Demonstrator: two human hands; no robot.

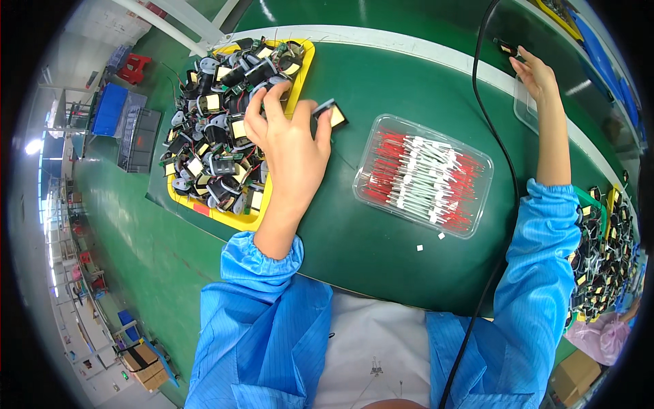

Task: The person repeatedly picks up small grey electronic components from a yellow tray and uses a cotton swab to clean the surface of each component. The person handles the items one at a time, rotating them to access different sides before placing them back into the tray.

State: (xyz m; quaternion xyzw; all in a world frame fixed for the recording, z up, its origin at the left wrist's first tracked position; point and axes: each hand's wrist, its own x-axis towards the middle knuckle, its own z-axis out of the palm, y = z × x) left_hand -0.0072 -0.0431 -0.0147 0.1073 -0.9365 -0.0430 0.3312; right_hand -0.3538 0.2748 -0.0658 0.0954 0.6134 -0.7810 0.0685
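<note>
My left hand [289, 150] is at the right side of a yellow bin [308, 65] heaped with small black and grey parts carrying cream pads and thin wires. Between its thumb and index finger is a small black part with a cream pad [337, 116], clear of the heap. Far to the right, my right hand [535, 73] reaches out over the table's white edge. Its fingertips pinch a similar dark part with a pale pad [506, 48]. Between my arms lies a clear plastic tray [364, 194] of red and white wires with white connectors.
A black cable [481, 102] runs down the table beside my right arm. Two small white squares [419, 248] lie below the tray. More similar parts [603, 259] are piled at the right. A clear container [523, 109] sits behind my right forearm, at the white edge.
</note>
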